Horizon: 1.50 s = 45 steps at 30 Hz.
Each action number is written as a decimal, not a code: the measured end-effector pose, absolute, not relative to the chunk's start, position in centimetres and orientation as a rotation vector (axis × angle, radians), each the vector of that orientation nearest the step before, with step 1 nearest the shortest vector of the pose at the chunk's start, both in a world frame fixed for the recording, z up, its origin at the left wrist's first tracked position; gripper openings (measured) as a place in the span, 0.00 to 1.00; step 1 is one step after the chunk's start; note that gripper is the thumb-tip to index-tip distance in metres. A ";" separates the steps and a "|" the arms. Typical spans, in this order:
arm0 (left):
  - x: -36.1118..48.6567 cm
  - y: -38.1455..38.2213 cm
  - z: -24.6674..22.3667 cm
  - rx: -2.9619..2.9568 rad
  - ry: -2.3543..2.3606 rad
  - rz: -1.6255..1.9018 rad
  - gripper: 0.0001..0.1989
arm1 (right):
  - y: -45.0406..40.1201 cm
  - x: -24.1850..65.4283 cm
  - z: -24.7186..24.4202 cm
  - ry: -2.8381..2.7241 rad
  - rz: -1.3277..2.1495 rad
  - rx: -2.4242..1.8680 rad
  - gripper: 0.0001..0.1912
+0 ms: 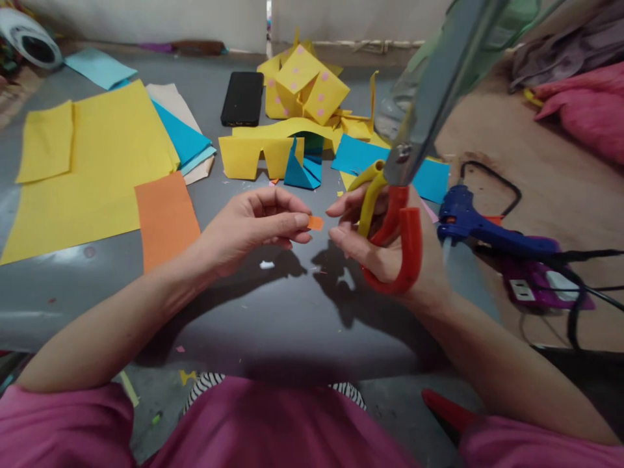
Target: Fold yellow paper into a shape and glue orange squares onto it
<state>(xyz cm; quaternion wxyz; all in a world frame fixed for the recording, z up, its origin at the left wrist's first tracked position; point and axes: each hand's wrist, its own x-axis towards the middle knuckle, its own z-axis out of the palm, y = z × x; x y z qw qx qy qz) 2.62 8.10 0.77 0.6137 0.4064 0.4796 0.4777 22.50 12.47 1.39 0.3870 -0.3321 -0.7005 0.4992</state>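
Note:
Between thumb and finger, my left hand point(260, 224) pinches a small orange paper piece point(316, 223) above the grey table. Facing it across a narrow gap, my right hand point(390, 240) has the scissors point(400, 169) hooked on it, their red and yellow handles around the fingers and the blades pointing up and away. Thumb and forefinger of that hand are apart, close to the orange piece. Just beyond the hands stand a folded yellow paper strip point(244, 158) with a notch and a folded blue paper piece point(305, 168).
Yellow sheets point(97, 162) and an orange sheet point(167, 218) lie at left. A black phone point(242, 97) and a dotted yellow paper model point(307, 84) are at the back. At right are a blue glue gun point(487, 224), its cable and a purple power strip point(550, 286).

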 end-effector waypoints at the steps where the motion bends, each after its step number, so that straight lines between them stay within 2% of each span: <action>1: 2.6 8.2 0.7 0.892 1.090 1.089 0.10 | 12.4 22.5 1.2 -1.784 1.256 -0.816 0.17; 7: 2.9 8.1 0.7 0.796 1.015 1.057 0.07 | 11.9 22.3 0.5 -1.746 1.352 -0.773 0.21; 16: 2.8 8.2 0.8 0.788 1.018 1.024 0.08 | 11.9 22.2 0.5 -1.781 1.233 -0.839 0.20; 24: 2.8 8.2 0.9 0.779 1.011 1.014 0.07 | 11.9 22.1 0.6 -1.759 1.311 -0.850 0.21; 28: 2.7 8.2 1.0 0.778 1.028 1.022 0.08 | 12.4 22.1 1.3 -1.749 1.379 -0.859 0.18; 36: 2.8 8.0 1.0 0.795 1.017 1.003 0.09 | 12.5 21.9 1.6 -1.720 1.484 -0.935 0.24; 45: 2.6 8.1 1.1 0.795 1.028 1.007 0.10 | 12.5 21.9 1.9 -1.732 1.526 -0.933 0.23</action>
